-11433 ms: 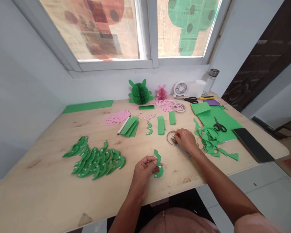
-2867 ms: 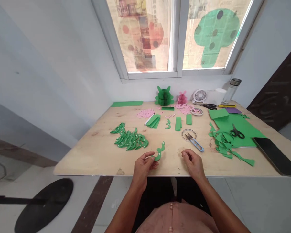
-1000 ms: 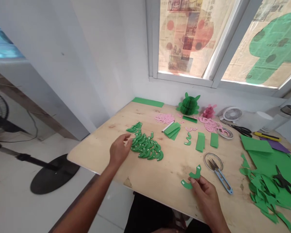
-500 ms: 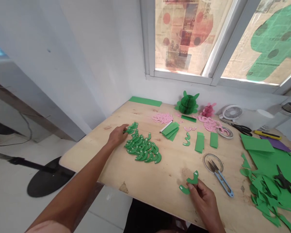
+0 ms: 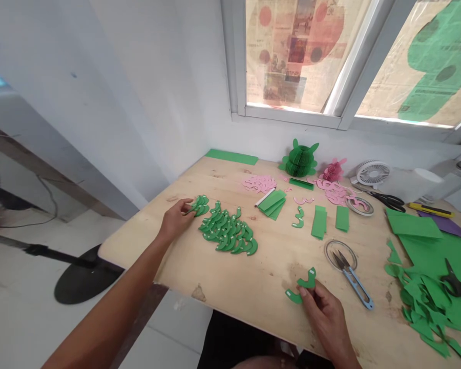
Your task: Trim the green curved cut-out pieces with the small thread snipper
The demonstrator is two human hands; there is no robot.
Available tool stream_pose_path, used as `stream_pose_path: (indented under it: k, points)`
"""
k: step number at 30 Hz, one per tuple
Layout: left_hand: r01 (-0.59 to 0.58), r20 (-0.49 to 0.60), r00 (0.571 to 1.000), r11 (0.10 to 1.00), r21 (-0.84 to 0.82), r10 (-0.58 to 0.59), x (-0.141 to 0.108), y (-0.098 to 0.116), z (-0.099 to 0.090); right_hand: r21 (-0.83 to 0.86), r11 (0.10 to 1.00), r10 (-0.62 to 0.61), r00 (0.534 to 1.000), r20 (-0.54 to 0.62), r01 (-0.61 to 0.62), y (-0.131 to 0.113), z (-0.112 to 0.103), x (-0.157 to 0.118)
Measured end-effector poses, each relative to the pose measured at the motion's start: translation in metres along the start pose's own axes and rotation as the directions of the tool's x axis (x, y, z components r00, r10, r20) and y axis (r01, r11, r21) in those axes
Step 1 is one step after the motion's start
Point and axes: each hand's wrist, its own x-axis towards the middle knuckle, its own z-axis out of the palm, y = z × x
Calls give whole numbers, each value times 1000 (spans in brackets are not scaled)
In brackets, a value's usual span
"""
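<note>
My left hand (image 5: 175,220) is at the left side of the table, its fingers closed on a few wavy green paper cutouts (image 5: 201,204) beside the main pile. That pile of overlapping green cutouts (image 5: 228,231), with small white patches on them, lies just right of the hand. Near the front edge, my right hand (image 5: 328,318) pinches a single wavy green paper cutout (image 5: 308,279) between thumb and fingers. White patches show at its ends; its middle is hidden by the thumb. Another green cutout (image 5: 298,218) lies alone farther back.
Blue-handled thread snips (image 5: 355,284) rest over a tape roll (image 5: 335,248) right of centre. Green paper scraps (image 5: 420,302) and black scissors (image 5: 459,287) lie at right. Pink cutouts (image 5: 259,183), a green paper honeycomb figure (image 5: 300,161) and a small fan (image 5: 372,174) are at the back.
My left hand has drawn a few green cutouts leftward, apart from the pile. My right hand still holds its cutout in nearly the same place. The view has shifted slightly.
</note>
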Motion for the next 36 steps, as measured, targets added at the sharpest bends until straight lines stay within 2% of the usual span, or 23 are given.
stream_pose_path:
  k: [3,5,10,12,16,21,24,28,31,36]
  points:
    - [-43,91,995,979,200,25,-3,5,-2,10,1000,1,1000,1,-1,1,0,0]
    - [-71,123,992,958,278,38,-3,9,-3,7,1000,-9,1000,5,9,2,1,0]
    - [-64,110,993,954,294,33,-2,12,-4,-10,1000,-27,1000,-10,26,0,0,0]
    - [-30,78,997,973,231,12,-3,8,-6,-17,999,-31,1000,0,31,-1,0,-1]
    - [22,16,1000,999,-23,-21,-8,-1,-11,-21,999,-38,999,9,38,-3,0,-1]
    - [57,-18,998,954,-293,-65,-19,3,-17,16,999,-48,999,-2,48,-3,1,-1]
    - [62,-27,996,915,-398,-79,-27,11,-22,54,997,-51,999,-6,51,-4,0,-1]
    - [60,-69,992,866,-496,-108,-41,23,-29,72,997,-15,997,71,9,-11,-4,3]
    - [44,-93,989,817,-575,-118,-58,39,-32,34,999,-30,995,94,26,-19,-4,11]
    - [-40,-71,997,798,-602,-4,-101,74,-24,-87,991,-88,985,145,101,-38,9,32]
